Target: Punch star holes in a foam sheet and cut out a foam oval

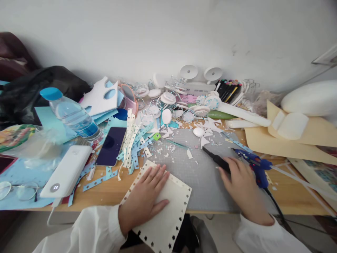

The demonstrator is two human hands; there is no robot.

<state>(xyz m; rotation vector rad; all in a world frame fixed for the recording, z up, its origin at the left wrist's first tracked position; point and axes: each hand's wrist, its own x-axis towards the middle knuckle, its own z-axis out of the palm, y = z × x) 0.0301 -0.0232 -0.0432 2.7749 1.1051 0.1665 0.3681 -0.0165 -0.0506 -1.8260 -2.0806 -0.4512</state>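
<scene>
1 wooden tabletop (105, 193) against a plain pale wall (131, 31), strewn with paper scraps (129, 140) around a grey mat (200, 182). Partly on the mat, 1 cream sheet (158, 230) — flat, pierced with small star-shaped holes along the borders, overhanging the near table edge. Pressed under the left hand (144, 200), laid palm-down with thumb apart. In the right hand (242, 186), with fingers curled — 1 black tool (217, 160).

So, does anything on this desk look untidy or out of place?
Yes: white scraps lie scattered across the grey mat, which looks messy, and the cream sheet under the left hand juts past the front edge of the desk, an odd overhang.
</scene>
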